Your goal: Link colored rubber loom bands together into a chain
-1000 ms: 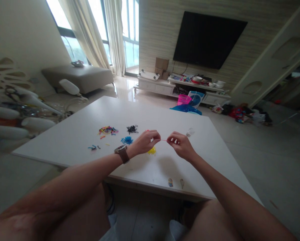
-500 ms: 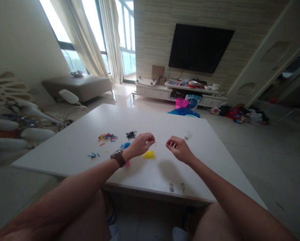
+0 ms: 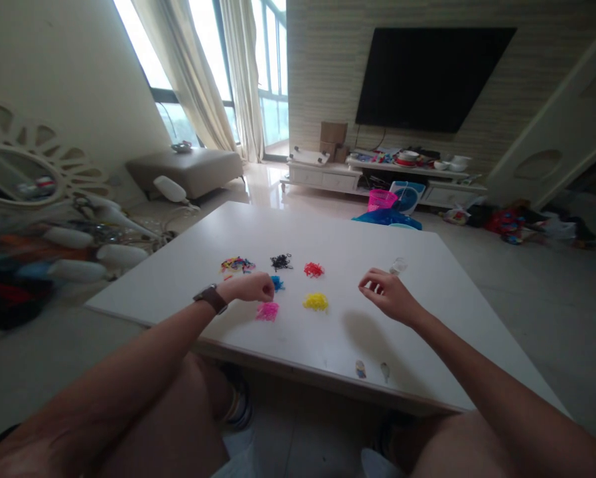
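My left hand point(image 3: 252, 288), with a watch on its wrist, hangs over the white table point(image 3: 298, 345) with its fingers closed, just above a pink pile point(image 3: 268, 312) and partly in front of a blue pile point(image 3: 278, 283). What its fingertips hold, if anything, is too small to make out. To the right, my right hand point(image 3: 383, 292) hovers with loosely curled fingers apart and nothing visible between them. Between the hands lie a red pile point(image 3: 314, 269) and a yellow pile point(image 3: 316, 302). Further left are a black pile point(image 3: 281, 261) and a mixed-colour pile point(image 3: 237, 265).
A clear item point(image 3: 398, 265) lies behind my right hand. Two small flat pieces, one coloured point(image 3: 360, 369) and one greyish point(image 3: 385, 372), are near the front edge. Beyond the table stand a pink basket point(image 3: 381, 200) and a blue object point(image 3: 385, 218).
My left hand has moved left, from beside the yellow pile to above the pink pile, uncovering the red pile. The whole view has shifted, while my right hand stays in a similar pose.
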A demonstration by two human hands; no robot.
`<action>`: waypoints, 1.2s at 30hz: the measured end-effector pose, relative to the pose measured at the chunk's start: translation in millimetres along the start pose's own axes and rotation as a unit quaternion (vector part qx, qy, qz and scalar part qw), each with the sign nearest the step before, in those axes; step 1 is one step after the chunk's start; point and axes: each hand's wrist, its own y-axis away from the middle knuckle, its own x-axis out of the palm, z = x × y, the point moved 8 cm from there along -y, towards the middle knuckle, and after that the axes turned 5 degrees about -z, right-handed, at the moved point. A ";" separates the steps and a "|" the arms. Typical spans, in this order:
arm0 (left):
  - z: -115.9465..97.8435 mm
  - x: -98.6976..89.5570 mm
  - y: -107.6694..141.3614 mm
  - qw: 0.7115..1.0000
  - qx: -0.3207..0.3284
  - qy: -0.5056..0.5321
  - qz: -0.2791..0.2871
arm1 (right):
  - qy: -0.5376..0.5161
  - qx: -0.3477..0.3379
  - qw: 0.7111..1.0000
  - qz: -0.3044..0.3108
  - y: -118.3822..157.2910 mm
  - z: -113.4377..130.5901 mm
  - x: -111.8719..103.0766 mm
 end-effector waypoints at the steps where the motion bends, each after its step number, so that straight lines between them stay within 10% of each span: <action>1: -1.3 4.3 1.0 1.000 0.003 -0.007 0.004 | -0.001 -0.002 1.000 0.002 -1.1 1.2 0.8; 8: 10.1 -19.6 9.1 0.999 0.007 -0.009 -0.045 | 0.009 -0.005 1.000 0.012 -7.1 6.8 6.2; 15: 89.0 -63.0 33.5 0.989 -0.106 0.043 -0.090 | 0.013 -0.005 0.999 0.031 -4.8 2.8 8.9; 26: 149.0 -22.0 32.0 0.985 -0.163 0.050 -0.036 | 0.004 -0.003 0.998 0.055 -4.5 -2.5 17.2; 31: 132.1 -21.8 27.8 0.988 -0.139 0.064 -0.007 | 0.009 -0.002 0.998 0.063 -3.5 -4.2 18.5; 36: 54.8 -38.0 18.7 0.993 -0.033 0.099 -0.058 | 0.009 0.000 0.997 0.074 -2.6 4.3 26.3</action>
